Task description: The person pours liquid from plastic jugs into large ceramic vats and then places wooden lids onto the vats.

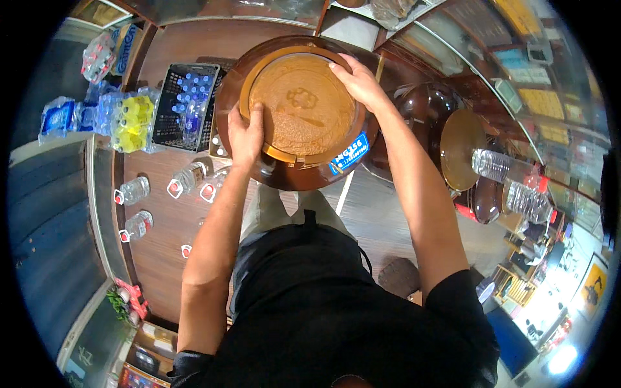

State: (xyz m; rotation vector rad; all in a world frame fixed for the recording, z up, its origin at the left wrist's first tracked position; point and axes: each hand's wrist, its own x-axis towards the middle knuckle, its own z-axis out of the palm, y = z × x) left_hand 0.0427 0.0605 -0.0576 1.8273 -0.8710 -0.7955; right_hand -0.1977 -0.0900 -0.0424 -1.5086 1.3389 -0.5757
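A round golden-brown lid (305,128) with a raised rim and a moulded pattern in its middle lies over a large glazed dark-brown jar (284,178). My left hand (245,133) grips the lid's left side, its thumb on top. At the far right edge, my right hand (361,85) holds the rim with the thumb across it. Whether the lid rests on the jar or is slightly raised, I cannot tell. A blue label (349,153) with writing is on the jar's near right side.
To the left, a black plastic crate (162,114) holds blue-capped bottles. Large clear water bottles (136,190) stand on the wooden floor (162,276). More brown jars (419,109) are on the right, one with a tan lid (462,148). Glass-fronted shelving (465,53) lines the far right.
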